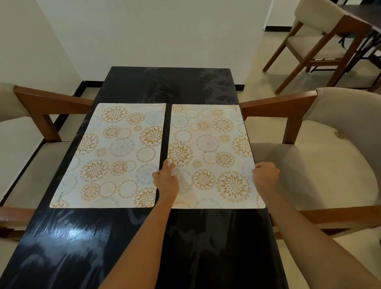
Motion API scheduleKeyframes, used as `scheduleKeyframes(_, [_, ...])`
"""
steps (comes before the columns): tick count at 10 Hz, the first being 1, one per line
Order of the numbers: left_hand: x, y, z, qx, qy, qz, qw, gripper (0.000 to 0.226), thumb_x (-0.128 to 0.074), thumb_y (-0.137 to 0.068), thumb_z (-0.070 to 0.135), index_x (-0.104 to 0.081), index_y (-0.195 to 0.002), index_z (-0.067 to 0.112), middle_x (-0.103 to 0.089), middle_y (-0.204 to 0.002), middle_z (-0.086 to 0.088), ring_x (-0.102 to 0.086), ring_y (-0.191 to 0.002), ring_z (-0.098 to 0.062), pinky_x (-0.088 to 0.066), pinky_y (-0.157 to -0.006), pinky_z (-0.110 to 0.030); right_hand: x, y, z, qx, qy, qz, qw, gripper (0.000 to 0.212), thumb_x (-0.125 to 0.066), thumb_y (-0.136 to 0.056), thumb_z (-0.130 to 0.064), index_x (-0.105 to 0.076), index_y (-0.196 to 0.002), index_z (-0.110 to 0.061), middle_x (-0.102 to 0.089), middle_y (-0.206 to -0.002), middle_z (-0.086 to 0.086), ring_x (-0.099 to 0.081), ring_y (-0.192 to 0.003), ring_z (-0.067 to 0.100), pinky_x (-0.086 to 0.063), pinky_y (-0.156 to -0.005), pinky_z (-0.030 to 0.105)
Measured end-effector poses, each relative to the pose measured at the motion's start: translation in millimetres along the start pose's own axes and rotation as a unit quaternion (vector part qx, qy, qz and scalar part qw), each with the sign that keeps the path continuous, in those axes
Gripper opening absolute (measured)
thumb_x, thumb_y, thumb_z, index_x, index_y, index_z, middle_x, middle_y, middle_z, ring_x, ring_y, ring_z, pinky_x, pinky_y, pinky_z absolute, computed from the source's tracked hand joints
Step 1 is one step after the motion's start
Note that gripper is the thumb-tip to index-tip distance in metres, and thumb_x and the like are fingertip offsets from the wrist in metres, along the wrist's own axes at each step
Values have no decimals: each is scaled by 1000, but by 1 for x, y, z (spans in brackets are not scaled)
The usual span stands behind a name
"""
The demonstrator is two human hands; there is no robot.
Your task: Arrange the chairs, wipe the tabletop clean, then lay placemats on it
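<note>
— Where are the placemats?

— Two lie flat side by side on the dark desk (128, 233), a narrow gap between them. The left placemat (112, 155) lies untouched.

— And the hands?

— Both are on the right placemat (209, 152). The left hand (166, 181) presses its inner edge with fingers curled; the right hand (265, 174) pinches its outer edge.

— Chairs?

— A left chair (33, 119) and a right chair (328, 152) flank the desk; a far chair (319, 36) stands well apart.

Two hands (166, 178) (266, 176) on right placemat (211, 152) (floral), left placemat (114, 155) beside, black table (80, 245)
</note>
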State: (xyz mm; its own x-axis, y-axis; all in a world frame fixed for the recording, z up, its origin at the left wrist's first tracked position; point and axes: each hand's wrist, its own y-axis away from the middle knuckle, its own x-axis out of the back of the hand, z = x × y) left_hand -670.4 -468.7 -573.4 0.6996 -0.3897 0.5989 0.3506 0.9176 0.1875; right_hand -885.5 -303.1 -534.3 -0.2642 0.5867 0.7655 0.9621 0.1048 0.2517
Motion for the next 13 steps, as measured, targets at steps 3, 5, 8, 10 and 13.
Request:
scheduleKeyframes(3, [10,24,4,-188,-405,6,895,63,-50,-92,5,-20,-148,11,-13,-157,-7,-26,-133,-30,-31,-106,-37,-4,9,-6,67,84,13,994,30,-55,-93,-23,-58,-115,-2,-59,-114,14,-56,-102,33,-50,-88,44])
scheduleKeyframes(5, [12,26,11,-183,-467,-13,865,68,-51,-93,12,-13,-149,7,-13,-158,-12,-16,-142,-33,-23,-114,-41,-6,24,3,212,400,34,891,31,-48,-96,-18,-55,-124,-28,-46,-115,3,-42,-103,24,-36,-86,33])
scheduleKeyframes(8, [17,26,22,-165,-524,-70,833,64,-40,-100,27,-6,-151,5,-7,-159,-13,4,-146,-36,-9,-118,-49,-10,36,-4,242,448,18,860,32,-49,-91,-19,-56,-122,-17,-42,-136,3,-36,-124,27,-33,-104,40])
scheduleKeyframes(10, [21,30,30,-156,-510,-70,843,61,-21,-103,41,-5,-152,8,1,-160,-12,14,-145,-36,-2,-118,-51,-19,46,-19,289,371,-33,882,52,-42,-99,-19,-28,-148,-11,-22,-156,11,-16,-145,31,-16,-119,41])
scheduleKeyframes(13, [52,41,55,-155,-493,-2,856,66,-16,-102,47,1,-152,8,14,-158,-15,20,-143,-36,5,-117,-50,-13,69,-54,379,270,-64,883,59,-27,-106,-31,-4,-154,-6,0,-162,14,5,-149,32,0,-122,43])
